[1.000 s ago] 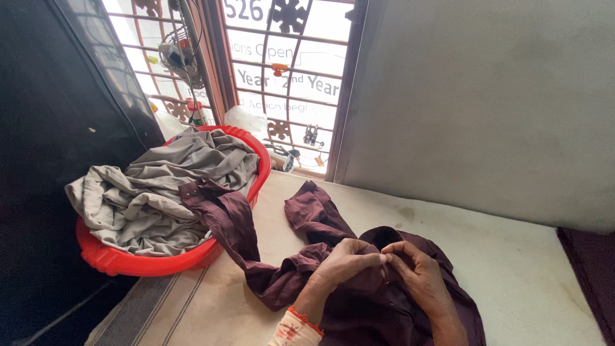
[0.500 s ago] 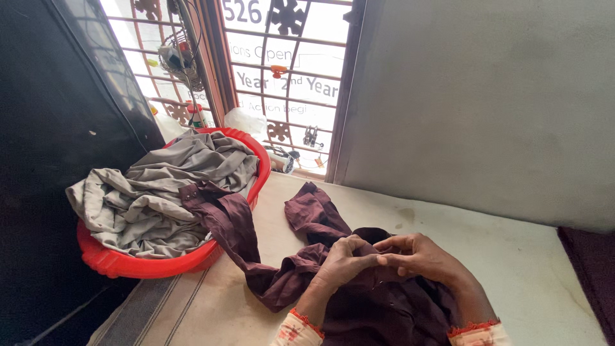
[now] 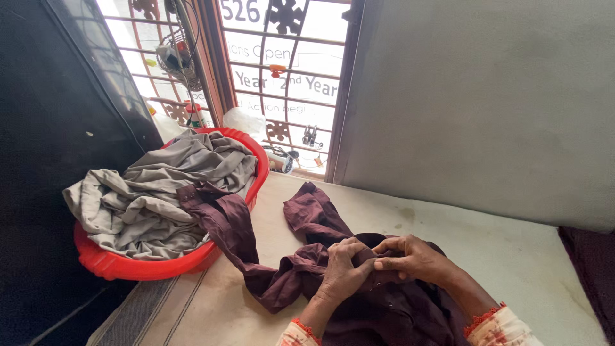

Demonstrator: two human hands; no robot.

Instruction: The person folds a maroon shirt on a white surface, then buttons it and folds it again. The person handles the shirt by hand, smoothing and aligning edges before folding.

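Pinching a maroon shirt (image 3: 384, 314) at lower centre, left hand (image 3: 341, 269) and right hand (image 3: 416, 259) clamp fingertips on its front; the cloth could slip, one sleeve trailing into the red basin (image 3: 128, 266).

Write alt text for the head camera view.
Both hands, left hand and right hand, pinch a maroon shirt on a pale surface. Beside it, a red tub holds crumpled grey clothes below a barred window.
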